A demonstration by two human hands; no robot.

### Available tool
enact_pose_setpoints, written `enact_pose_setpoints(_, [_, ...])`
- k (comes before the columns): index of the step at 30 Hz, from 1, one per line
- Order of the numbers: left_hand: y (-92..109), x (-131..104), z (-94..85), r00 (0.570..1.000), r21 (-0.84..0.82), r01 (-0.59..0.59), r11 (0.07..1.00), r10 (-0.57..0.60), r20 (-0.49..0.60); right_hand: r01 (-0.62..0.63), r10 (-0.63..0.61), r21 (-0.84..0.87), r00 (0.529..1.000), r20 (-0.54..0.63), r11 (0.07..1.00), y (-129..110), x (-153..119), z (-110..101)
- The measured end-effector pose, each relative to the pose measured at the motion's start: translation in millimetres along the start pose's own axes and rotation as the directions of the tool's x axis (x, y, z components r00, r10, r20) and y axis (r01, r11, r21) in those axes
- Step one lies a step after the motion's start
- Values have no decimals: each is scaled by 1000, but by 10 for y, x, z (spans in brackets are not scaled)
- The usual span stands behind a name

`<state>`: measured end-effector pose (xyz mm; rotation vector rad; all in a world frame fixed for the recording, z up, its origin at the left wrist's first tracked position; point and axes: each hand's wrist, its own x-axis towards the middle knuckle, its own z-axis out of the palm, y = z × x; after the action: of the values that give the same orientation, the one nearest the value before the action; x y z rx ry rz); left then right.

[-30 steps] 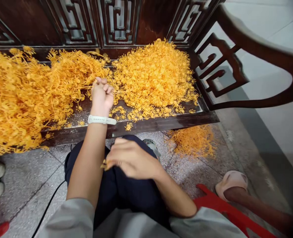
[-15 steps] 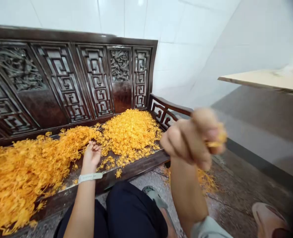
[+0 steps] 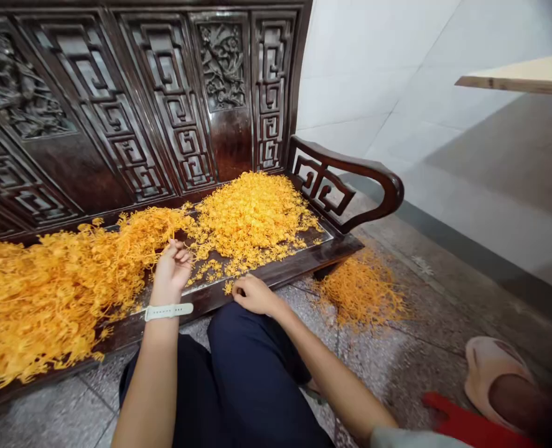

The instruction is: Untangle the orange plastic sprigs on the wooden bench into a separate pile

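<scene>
Orange-yellow stringy pieces form a long heap [image 3: 56, 292] on the left of the dark wooden bench [image 3: 299, 264]. A rounder pile of short yellow pieces [image 3: 257, 218] lies near the armrest. My left hand [image 3: 173, 264], with a pale band at the wrist, is at the right end of the long heap, fingers curled, pinching a thin orange stem. Close to the bench's front edge, my right hand [image 3: 256, 294] is above my knee with its fingers curled. A small yellow piece [image 3: 228, 287] lies beside its fingertips; whether anything is inside the fingers is hidden.
Thin orange strands [image 3: 362, 289] are heaped on the floor right of the bench. The curved armrest [image 3: 373, 180] closes the bench's right end. A pale board edge [image 3: 518, 81] juts in at upper right. A person's foot in a beige shoe [image 3: 495, 373] and a red object [image 3: 472, 426] are at lower right.
My right hand has come down and left from its raised, blurred position to the bench's front edge. The yellow thing at its fingers no longer shows. My left hand keeps its place; the view has tilted down.
</scene>
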<state>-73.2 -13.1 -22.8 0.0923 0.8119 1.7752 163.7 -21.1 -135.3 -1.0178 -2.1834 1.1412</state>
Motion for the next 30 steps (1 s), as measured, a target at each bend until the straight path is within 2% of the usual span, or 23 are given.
enact_pose_setpoints(2, [10, 12, -13, 1000, 2, -6, 1000, 6, -1, 41, -37, -85, 998, 51, 996, -61, 205, -46])
enact_pose_setpoints(4, [22, 45, -32, 1000, -2, -15, 1000, 15, 9, 27, -18, -182, 999, 48, 983, -120, 293, -28])
enact_pose_setpoints(7, [27, 113, -45, 1000, -8, -11, 1000, 11, 17, -62, 59, -224, 998, -22, 973, -132, 154, 154])
enact_pose_setpoints(11, [-64, 194, 15, 999, -21, 13, 1000, -12, 39, -101, 94, -23, 974, -207, 995, 55, -232, 454])
enact_pose_setpoints(15, [-282, 81, 152, 989, 5, 70, 998, -70, 131, -39, 87, 143, 934, -348, 989, 151, -356, 487])
enact_pose_setpoints(17, [-411, -96, 196, 970, 32, 113, 993, -117, 213, -38, 125, 212, 901, -415, 976, 46, -329, 406])
enact_pose_setpoints(19, [-542, -315, 199, 925, 66, 167, 984, -179, 334, -11, 119, 225, 873, -473, 974, -146, -325, 283])
enact_pose_setpoints(21, [-671, -528, 183, 857, 161, 192, 968, -245, 452, 63, 40, 183, 858, -512, 981, -359, -386, 130])
enact_pose_setpoints(22, [-733, -621, 181, 831, 234, 167, 958, -265, 489, 108, -17, 147, 855, -518, 983, -453, -440, 48])
enact_pose_setpoints(25, [-900, -853, 223, 805, 450, -34, 892, -243, 541, 205, -175, 3, 840, -514, 979, -660, -660, -205])
enact_pose_setpoints(27, [-973, -1003, 271, 795, 528, -171, 832, -200, 573, 217, -222, -73, 813, -539, 973, -772, -839, -397])
enact_pose_setpoints(30, [-964, -1245, 275, 724, 611, -316, 725, -232, 650, 214, -243, -124, 738, -629, 969, -1000, -1175, -772])
